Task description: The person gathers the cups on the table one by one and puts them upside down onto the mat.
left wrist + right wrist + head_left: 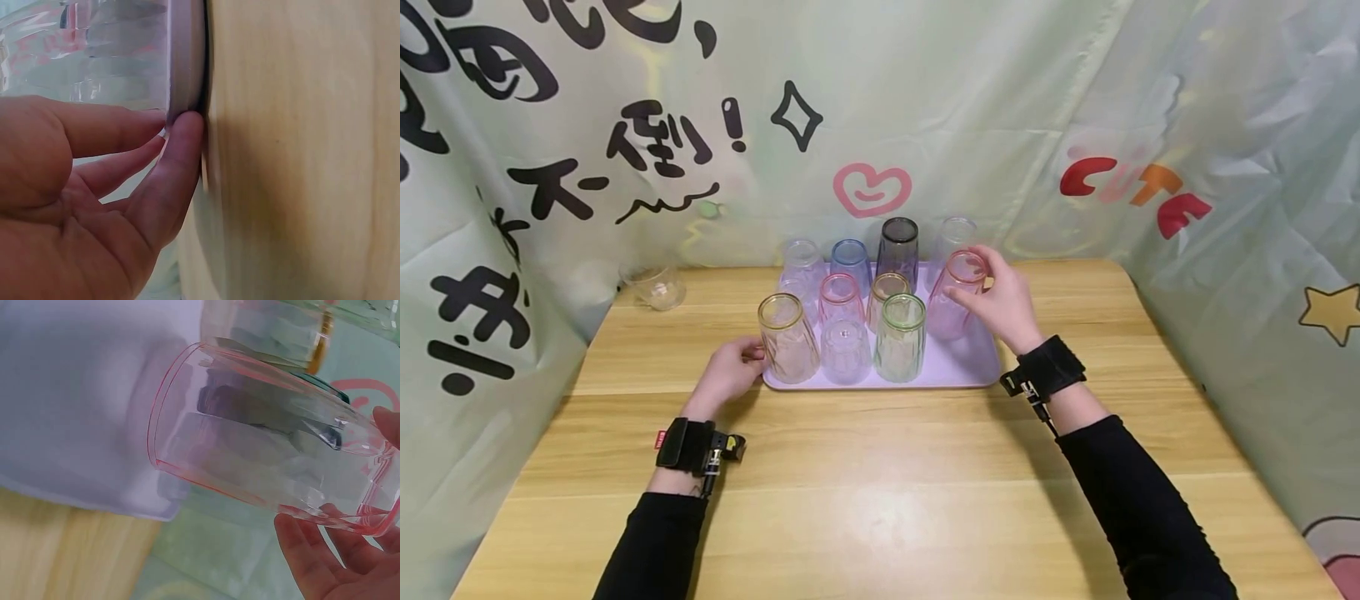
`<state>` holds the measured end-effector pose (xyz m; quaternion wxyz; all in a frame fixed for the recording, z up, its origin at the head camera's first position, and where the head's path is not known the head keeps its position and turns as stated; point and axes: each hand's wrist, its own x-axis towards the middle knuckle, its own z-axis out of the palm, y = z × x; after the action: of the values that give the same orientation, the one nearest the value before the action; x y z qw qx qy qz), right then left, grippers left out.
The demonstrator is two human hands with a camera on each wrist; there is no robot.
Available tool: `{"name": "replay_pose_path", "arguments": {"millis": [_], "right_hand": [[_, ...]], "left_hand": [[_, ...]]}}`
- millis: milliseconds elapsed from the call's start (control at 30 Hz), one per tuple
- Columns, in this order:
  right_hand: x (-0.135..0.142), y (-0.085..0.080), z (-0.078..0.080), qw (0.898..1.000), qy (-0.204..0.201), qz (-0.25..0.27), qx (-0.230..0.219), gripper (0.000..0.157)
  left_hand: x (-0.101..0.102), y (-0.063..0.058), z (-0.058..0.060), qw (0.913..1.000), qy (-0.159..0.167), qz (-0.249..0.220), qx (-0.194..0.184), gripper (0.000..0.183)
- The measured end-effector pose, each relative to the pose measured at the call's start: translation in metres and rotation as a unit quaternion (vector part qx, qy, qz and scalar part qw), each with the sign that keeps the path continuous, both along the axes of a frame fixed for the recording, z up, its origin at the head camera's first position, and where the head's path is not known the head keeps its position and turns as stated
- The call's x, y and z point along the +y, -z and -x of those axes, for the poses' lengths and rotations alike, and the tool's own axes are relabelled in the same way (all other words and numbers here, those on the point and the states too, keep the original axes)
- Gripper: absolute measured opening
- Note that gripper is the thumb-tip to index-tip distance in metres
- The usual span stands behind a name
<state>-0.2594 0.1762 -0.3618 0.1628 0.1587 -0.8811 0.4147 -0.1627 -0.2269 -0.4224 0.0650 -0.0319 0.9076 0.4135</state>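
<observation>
My right hand [1003, 304] grips an upside-down pink-tinted glass [953, 304] near its thick base, thumb on one side and fingers on the other. The glass's rim faces the lilac tray [958, 367] at the right; whether it touches cannot be told. At the tray's front left corner, my left hand [733, 371] pinches the tray's edge [184, 62] between thumb and finger. Beside that hand stands an amber glass [786, 337]. Also on the tray are a clear glass [846, 354], a green glass [900, 346] and a second pink glass [841, 300].
Further back on the tray stand a blue glass [852, 265], a dark grey glass [898, 250], a small amber glass [887, 292] and clear glasses. A clear glass vessel [662, 289] rests at the table's back left. A printed cloth [985, 108] hangs behind the wooden table [880, 500].
</observation>
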Motion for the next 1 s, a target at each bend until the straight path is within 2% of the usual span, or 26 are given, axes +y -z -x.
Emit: {"name": "replay_pose_path", "arguments": {"millis": [267,767,1000], "right_hand": [[-0.005,0.008,0.003,1.0,0.003,-0.015,-0.019,0.074],[-0.011,0.011,0.012,1.0,0.001,-0.012,-0.017,0.072],[-0.011,0.008,0.011,1.0,0.0,-0.012,-0.021,0.075]], "left_hand": [[0.0,0.005,0.001,0.9999,-0.008,-0.005,0.008,0.04],[0.0,0.008,0.001,0.9997,-0.016,-0.002,0.017,0.036],[0.0,0.008,0.0,0.9996,-0.022,-0.008,0.014,0.037]]}}
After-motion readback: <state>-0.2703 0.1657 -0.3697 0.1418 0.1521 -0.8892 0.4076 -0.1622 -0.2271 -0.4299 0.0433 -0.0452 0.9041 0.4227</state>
